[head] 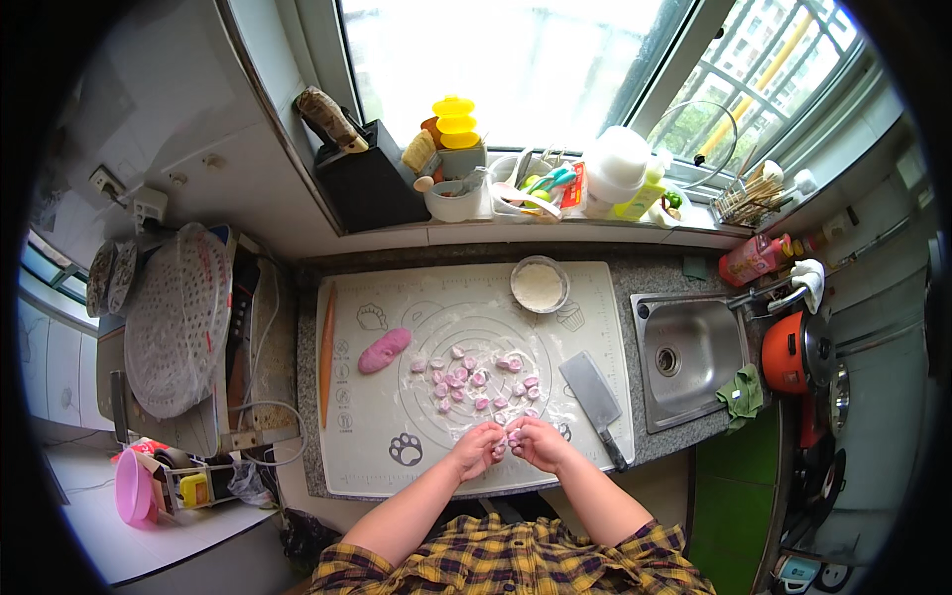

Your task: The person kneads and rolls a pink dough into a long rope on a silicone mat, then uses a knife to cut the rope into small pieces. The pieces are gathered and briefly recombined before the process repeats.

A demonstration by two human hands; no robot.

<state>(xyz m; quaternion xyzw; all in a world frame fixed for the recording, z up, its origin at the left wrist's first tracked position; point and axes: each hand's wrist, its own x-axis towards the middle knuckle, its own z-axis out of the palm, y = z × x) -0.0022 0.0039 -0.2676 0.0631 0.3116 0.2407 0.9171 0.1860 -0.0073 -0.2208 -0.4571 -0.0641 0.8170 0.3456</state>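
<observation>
At the front of a floured white pastry mat [364, 461], my left hand [478, 451] and my right hand [541, 445] meet, fingertips almost touching. Both pinch a small lump of pink dough [513, 438], mostly hidden by the fingers. Just beyond them lie several small pink dough pieces [459, 374], scattered in loose flour. A larger pink dough log [384, 351] rests to their left. Right of my right hand is a cleaver [591, 390], its dark handle pointing towards me. A clear bowl of flour [538, 285] stands at the mat's back edge.
A wooden rolling pin [328, 353] lies along the mat's left side. The steel sink [688, 349] is set into the counter at right, a green cloth [741, 394] over its edge. Utensil tubs [455, 202] and a black knife block [375, 186] line the windowsill.
</observation>
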